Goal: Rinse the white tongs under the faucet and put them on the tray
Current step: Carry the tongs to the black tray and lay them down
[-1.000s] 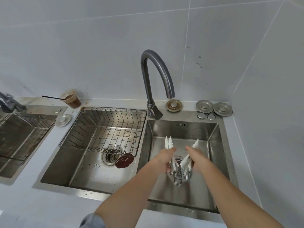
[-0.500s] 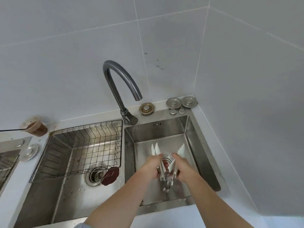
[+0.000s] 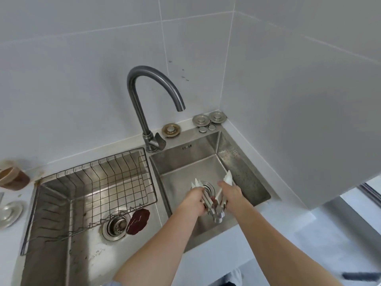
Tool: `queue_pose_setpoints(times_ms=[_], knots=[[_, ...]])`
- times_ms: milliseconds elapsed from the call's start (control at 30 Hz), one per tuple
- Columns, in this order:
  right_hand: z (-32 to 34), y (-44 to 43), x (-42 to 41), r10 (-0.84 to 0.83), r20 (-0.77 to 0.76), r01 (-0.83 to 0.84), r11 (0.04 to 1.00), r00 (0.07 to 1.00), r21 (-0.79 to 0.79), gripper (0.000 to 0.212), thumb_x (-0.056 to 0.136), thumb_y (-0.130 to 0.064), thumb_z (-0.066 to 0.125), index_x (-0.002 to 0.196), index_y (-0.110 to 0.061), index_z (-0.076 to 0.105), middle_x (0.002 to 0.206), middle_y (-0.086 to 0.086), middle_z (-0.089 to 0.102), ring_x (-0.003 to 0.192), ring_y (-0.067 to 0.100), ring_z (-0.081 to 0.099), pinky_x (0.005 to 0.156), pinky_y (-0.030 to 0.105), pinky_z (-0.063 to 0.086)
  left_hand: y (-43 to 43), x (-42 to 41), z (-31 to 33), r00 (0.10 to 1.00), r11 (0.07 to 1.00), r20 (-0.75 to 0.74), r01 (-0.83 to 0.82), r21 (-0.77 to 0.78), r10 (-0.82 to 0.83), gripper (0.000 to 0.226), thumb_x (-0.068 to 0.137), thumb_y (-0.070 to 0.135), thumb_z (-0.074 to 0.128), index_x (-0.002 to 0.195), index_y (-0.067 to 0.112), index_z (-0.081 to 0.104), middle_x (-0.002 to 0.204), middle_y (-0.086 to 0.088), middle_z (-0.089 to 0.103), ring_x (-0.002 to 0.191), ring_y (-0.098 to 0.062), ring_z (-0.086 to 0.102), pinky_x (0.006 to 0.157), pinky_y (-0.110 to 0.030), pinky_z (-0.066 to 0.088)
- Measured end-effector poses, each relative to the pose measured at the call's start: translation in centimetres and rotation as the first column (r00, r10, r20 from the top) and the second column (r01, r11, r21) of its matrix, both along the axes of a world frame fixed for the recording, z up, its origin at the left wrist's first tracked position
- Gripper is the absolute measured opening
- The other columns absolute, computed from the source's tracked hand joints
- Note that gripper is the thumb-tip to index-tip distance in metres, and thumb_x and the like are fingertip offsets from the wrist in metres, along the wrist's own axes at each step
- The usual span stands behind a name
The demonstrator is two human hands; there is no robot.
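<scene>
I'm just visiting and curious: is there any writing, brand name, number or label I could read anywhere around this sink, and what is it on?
No text can be read anywhere in this view.
Small dark marks on the back wall of the right sink basin: too small to tell whether they are letters.
Brown cup at the left edge: blurred, no label legible.
Faucet and white tongs: no print shows.

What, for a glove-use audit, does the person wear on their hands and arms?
No gloves: the left hand and right hand are bare, with no ring or watch visible. Forearms are uncovered; only a sliver of blue-grey sleeve shows at the left elbow.
</scene>
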State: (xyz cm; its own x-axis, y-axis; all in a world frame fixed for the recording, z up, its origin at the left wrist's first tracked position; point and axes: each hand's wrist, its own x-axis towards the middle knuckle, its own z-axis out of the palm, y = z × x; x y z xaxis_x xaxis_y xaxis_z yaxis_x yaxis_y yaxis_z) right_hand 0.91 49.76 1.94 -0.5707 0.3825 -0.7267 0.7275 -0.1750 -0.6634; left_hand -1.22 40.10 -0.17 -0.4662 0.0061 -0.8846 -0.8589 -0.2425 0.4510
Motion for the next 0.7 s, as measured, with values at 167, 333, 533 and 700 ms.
queue_pose_setpoints(times_ms=[167, 333, 533, 700], knots=[[1.4, 1.4, 1.8, -0.067, -0.041, 0.066, 0.998, 0.997, -0.013, 0.043, 0.093, -0.031, 0.049, 0.124, -0.001, 0.044, 0.074, 0.01, 0.049, 0.085, 0.029, 0.053, 0.089, 0.04, 0.049, 1.4, 1.5, 3.0, 0.991, 0.998, -0.119, 0.056, 0.027, -0.053, 0.023, 0.097, 0.017, 0.048, 0.109, 0.0, 0.057, 0.069, -0.015, 0.057, 0.054, -0.024, 0.056, 0.033, -0.022, 0.047], [2.5, 4.6, 6.3, -0.224, -0.22, 0.227, 0.974, 0.949, -0.012, 0.044, 0.09, -0.034, 0.049, 0.126, -0.01, 0.043, 0.094, 0.009, 0.056, 0.089, 0.031, 0.059, 0.076, 0.04, 0.052, 5.9, 6.2, 6.1, 0.948, 0.992, -0.292, 0.12, -0.042, -0.127, 0.016, 0.096, 0.017, 0.052, 0.092, 0.004, 0.06, 0.072, -0.013, 0.06, 0.058, -0.024, 0.058, 0.044, -0.025, 0.049], [3.8, 11.1, 15.4, -0.321, -0.388, 0.371, 0.927, 0.864, 0.057, 0.019, 0.097, -0.03, 0.043, 0.109, -0.016, 0.047, 0.085, 0.004, 0.055, 0.065, 0.022, 0.055, 0.056, 0.032, 0.044, 13.7, 13.8, 6.8, 0.865, 0.959, -0.413, 0.263, -0.109, -0.284, 0.016, 0.097, 0.02, 0.052, 0.1, 0.007, 0.061, 0.083, -0.01, 0.065, 0.07, -0.021, 0.063, 0.059, -0.03, 0.05], [3.8, 18.7, 24.3, -0.473, -0.44, 0.554, 0.829, 0.763, 0.069, 0.019, 0.1, -0.031, 0.038, 0.112, -0.017, 0.044, 0.086, 0.003, 0.052, 0.065, 0.017, 0.05, 0.055, 0.028, 0.041, 22.5, 21.7, 7.3, 0.712, 0.87, -0.511, 0.46, -0.176, -0.48, 0.017, 0.097, 0.02, 0.049, 0.103, 0.009, 0.061, 0.087, -0.01, 0.067, 0.082, -0.024, 0.066, 0.08, -0.042, 0.055]])
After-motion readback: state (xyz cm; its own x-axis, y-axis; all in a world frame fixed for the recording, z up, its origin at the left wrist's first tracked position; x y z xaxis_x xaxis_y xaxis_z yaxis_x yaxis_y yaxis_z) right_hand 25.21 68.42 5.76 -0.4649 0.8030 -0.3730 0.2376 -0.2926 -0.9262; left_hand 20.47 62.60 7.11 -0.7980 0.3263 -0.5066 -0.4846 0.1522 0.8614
